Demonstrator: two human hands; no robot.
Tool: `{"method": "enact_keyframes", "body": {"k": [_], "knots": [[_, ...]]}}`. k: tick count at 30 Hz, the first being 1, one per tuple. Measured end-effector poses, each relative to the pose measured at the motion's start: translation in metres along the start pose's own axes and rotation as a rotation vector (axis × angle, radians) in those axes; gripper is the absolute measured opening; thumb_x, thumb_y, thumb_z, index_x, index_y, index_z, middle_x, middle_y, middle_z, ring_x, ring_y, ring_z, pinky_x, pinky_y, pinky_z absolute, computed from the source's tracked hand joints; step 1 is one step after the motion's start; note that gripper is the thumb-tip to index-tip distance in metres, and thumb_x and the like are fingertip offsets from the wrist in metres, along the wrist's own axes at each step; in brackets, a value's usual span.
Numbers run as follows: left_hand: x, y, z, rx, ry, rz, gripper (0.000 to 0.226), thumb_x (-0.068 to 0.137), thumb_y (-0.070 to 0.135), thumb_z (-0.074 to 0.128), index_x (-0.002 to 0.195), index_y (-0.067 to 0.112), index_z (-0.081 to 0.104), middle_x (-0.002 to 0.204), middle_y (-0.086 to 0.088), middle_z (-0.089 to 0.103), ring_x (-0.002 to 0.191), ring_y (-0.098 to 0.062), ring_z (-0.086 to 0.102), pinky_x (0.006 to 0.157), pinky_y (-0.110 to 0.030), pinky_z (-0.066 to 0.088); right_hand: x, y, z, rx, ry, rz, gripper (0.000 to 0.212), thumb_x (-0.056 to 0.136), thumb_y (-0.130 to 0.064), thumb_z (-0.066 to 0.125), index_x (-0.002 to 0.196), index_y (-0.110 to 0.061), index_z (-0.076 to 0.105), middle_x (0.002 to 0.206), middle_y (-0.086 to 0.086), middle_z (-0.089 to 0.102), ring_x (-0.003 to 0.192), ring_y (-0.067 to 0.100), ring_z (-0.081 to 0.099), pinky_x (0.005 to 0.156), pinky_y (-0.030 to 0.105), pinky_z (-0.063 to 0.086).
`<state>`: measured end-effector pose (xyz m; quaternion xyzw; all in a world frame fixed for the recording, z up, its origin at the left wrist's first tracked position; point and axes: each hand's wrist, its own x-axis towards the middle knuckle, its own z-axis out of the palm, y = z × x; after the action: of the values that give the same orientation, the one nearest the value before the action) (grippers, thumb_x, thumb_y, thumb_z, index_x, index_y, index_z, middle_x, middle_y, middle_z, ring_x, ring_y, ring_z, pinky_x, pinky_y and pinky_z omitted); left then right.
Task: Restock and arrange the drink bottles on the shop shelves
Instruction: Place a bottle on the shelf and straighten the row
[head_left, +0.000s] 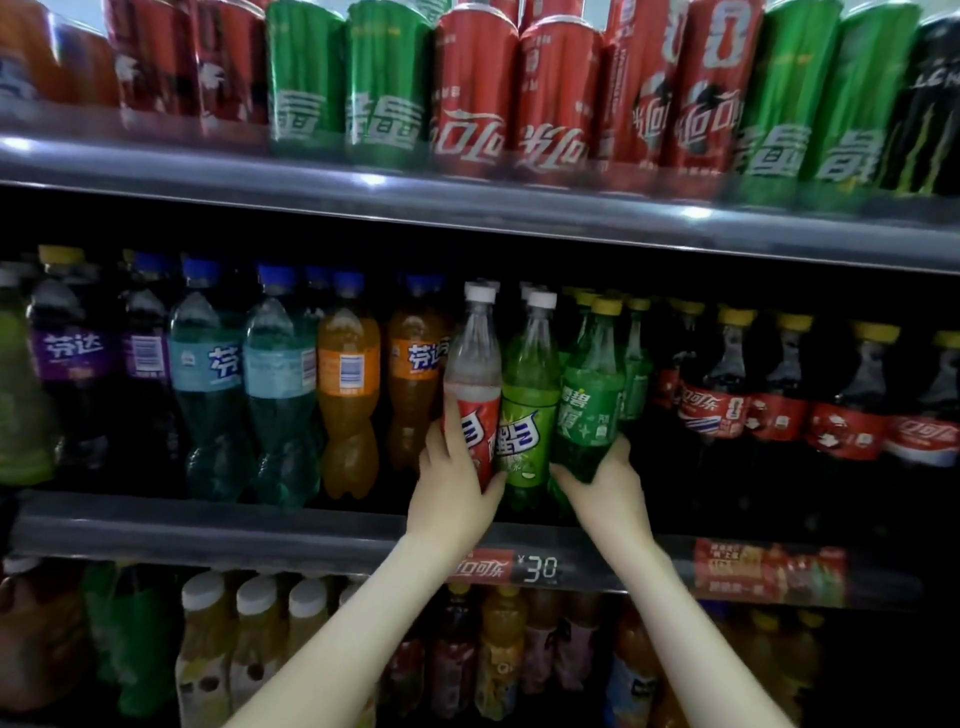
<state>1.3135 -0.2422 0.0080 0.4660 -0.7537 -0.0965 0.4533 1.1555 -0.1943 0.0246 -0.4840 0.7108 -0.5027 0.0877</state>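
Currently, middle shelf (208, 530) | left hand (457, 483) is curling round the upright red-label bottle (470, 410) | right hand (605, 480) is gripping the green yellow-capped bottle (589, 410) low down | lime bottle (527, 421) is standing between them, touching both | each hand nearest its own bottle, long axes near vertical.
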Motion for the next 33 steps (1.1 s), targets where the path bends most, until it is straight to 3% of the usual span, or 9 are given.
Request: {"method": "enact_keyframes", "body": {"k": [3, 6, 10, 12, 15, 17, 23, 28, 33], "knots": [[-0.016, -0.003, 0.000, 0.069, 0.027, 0.060, 0.094, 0.087, 0.034, 0.062, 0.148, 0.023, -0.008, 0.148, -0.016, 0.026, 0.129, -0.033, 0.037, 0.101, -0.042, 0.040, -0.020, 0.005, 0.009, -0.031, 0.075, -0.075, 0.089, 0.086, -0.023, 0.067, 0.152, -0.018, 0.007, 0.148, 0.011, 0.038, 0.133, 0.026, 0.042, 0.104, 0.038, 0.042], [-0.040, -0.013, -0.002, 0.005, 0.157, 0.249, 0.082, 0.083, 0.020, 0.068, 0.145, 0.015, 0.015, 0.138, -0.019, 0.042, 0.126, -0.031, 0.041, 0.104, -0.043, 0.040, -0.060, 0.004, 0.022, -0.092, 0.149, -0.208, 0.086, 0.091, -0.024, 0.062, 0.153, -0.022, 0.002, 0.156, 0.005, 0.021, 0.143, 0.019, 0.022, 0.115, 0.034, 0.028], [-0.100, -0.044, -0.013, -0.089, 0.228, 0.422, 0.055, 0.087, 0.022, 0.054, 0.135, 0.006, 0.034, 0.133, -0.007, 0.043, 0.124, -0.021, 0.042, 0.106, -0.033, 0.035, -0.128, 0.004, 0.057, -0.050, 0.039, -0.294, 0.071, 0.094, -0.022, 0.057, 0.148, -0.033, 0.014, 0.143, -0.017, 0.027, 0.136, -0.001, 0.023, 0.107, 0.007, 0.018], [-0.136, -0.078, -0.023, -0.079, 0.153, 0.395, 0.048, 0.088, 0.023, 0.049, 0.132, 0.007, 0.038, 0.129, -0.007, 0.047, 0.119, -0.020, 0.045, 0.103, -0.031, 0.036, -0.164, 0.007, 0.087, -0.056, -0.067, -0.304, 0.065, 0.094, -0.019, 0.057, 0.146, -0.033, 0.022, 0.135, -0.023, 0.031, 0.128, -0.007, 0.029, 0.100, -0.001, 0.019], [-0.193, -0.152, -0.044, 0.014, -0.061, 0.284, 0.039, 0.089, 0.021, 0.047, 0.126, 0.009, 0.046, 0.122, -0.009, 0.058, 0.114, -0.021, 0.050, 0.098, -0.032, 0.040, -0.224, 0.021, 0.145, -0.048, -0.343, -0.166, 0.059, 0.095, -0.020, 0.055, 0.146, -0.033, 0.027, 0.133, -0.020, 0.040, 0.120, -0.004, 0.044, 0.098, 0.011, 0.039], [-0.237, -0.210, -0.063, 0.076, -0.222, 0.150, 0.036, 0.088, 0.022, 0.045, 0.121, 0.009, 0.054, 0.120, -0.008, 0.059, 0.111, -0.022, 0.054, 0.095, -0.032, 0.045, -0.269, 0.032, 0.192, -0.110, -0.496, -0.081, 0.053, 0.096, -0.020, 0.053, 0.145, -0.027, 0.032, 0.133, -0.018, 0.041, 0.116, -0.001, 0.047, 0.095, 0.015, 0.040], [-0.345, -0.350, -0.150, 0.137, -0.536, -0.164, 0.038, 0.082, 0.022, 0.039, 0.113, 0.008, 0.056, 0.111, -0.011, 0.058, 0.095, -0.030, 0.059, 0.083, -0.035, 0.050, -0.390, 0.039, 0.319, -0.175, -0.784, 0.160, 0.047, 0.089, -0.007, 0.061, 0.134, -0.012, 0.049, 0.125, 0.010, 0.058, 0.101, 0.016, 0.061, 0.092, 0.025, 0.045], [-0.315, -0.354, -0.180, 0.096, -0.556, -0.159, 0.036, 0.094, 0.019, 0.044, 0.128, 0.009, 0.050, 0.126, -0.008, 0.052, 0.112, -0.026, 0.053, 0.086, -0.037, 0.049, -0.401, -0.016, 0.338, -0.147, -0.765, 0.073, 0.047, 0.093, -0.013, 0.056, 0.139, -0.015, 0.044, 0.132, 0.003, 0.053, 0.115, 0.014, 0.054, 0.091, 0.020, 0.040], [-0.230, -0.289, -0.166, -0.037, -0.390, 0.038, 0.036, 0.097, 0.022, 0.047, 0.132, 0.013, 0.047, 0.128, -0.004, 0.051, 0.115, -0.020, 0.052, 0.087, -0.028, 0.046, -0.326, -0.057, 0.277, -0.121, -0.456, -0.064, 0.046, 0.095, -0.018, 0.054, 0.140, -0.019, 0.043, 0.139, -0.003, 0.049, 0.124, 0.009, 0.047, 0.100, 0.020, 0.040]]}}
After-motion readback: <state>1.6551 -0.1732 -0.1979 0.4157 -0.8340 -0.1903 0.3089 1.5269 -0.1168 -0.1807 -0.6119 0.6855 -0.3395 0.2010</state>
